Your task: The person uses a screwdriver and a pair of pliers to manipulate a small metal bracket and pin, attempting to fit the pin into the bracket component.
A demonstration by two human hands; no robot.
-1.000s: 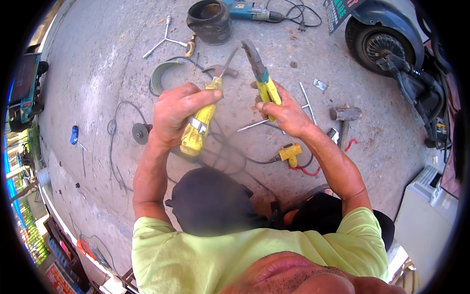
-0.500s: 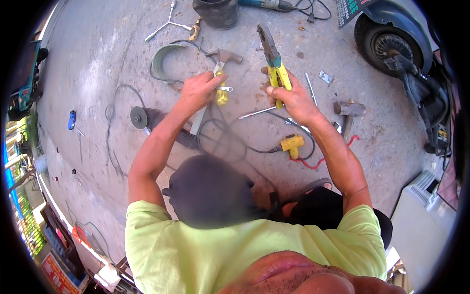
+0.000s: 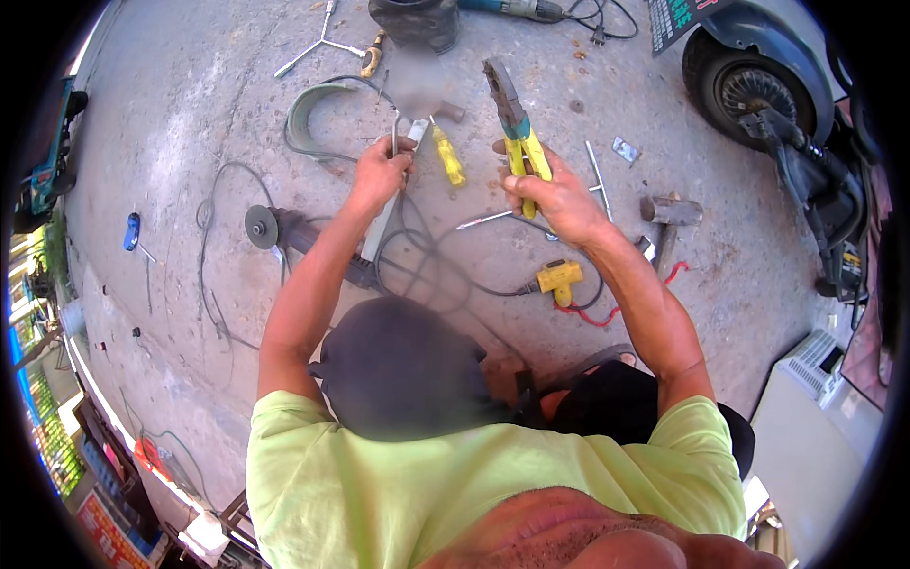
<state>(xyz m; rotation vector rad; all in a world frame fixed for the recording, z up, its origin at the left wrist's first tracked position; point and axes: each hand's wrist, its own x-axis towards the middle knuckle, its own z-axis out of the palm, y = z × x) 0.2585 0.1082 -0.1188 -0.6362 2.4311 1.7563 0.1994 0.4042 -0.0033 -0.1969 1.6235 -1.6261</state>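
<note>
My right hand (image 3: 559, 199) is closed round the yellow-and-teal handles of a pair of combination pliers (image 3: 507, 104), jaws pointing away from me. To its left, my left hand (image 3: 382, 178) is closed on a slim metal wrench (image 3: 395, 131) that sticks up past the fingers. A flat grey metal bar (image 3: 381, 232) runs beneath that hand, its far end showing beyond the knuckles; whether I grip it too, I cannot tell. Between my hands a yellow-handled screwdriver (image 3: 449, 159) lies on the ground. Just beyond is a hammer head (image 3: 445, 111), partly blurred.
An angle grinder (image 3: 294, 232) with its cord lies left of my left forearm. A yellow plug connector (image 3: 559, 276) and a club hammer (image 3: 671, 211) are at the right. Farther off stand a black bucket (image 3: 414, 26), a Y-shaped socket wrench (image 3: 322, 41) and a scooter wheel (image 3: 749, 90).
My left hand has shifted left off the yellow screwdriver, and the wrench in it has turned from sideways to pointing away. The pliers have moved slightly left with my right hand.
</note>
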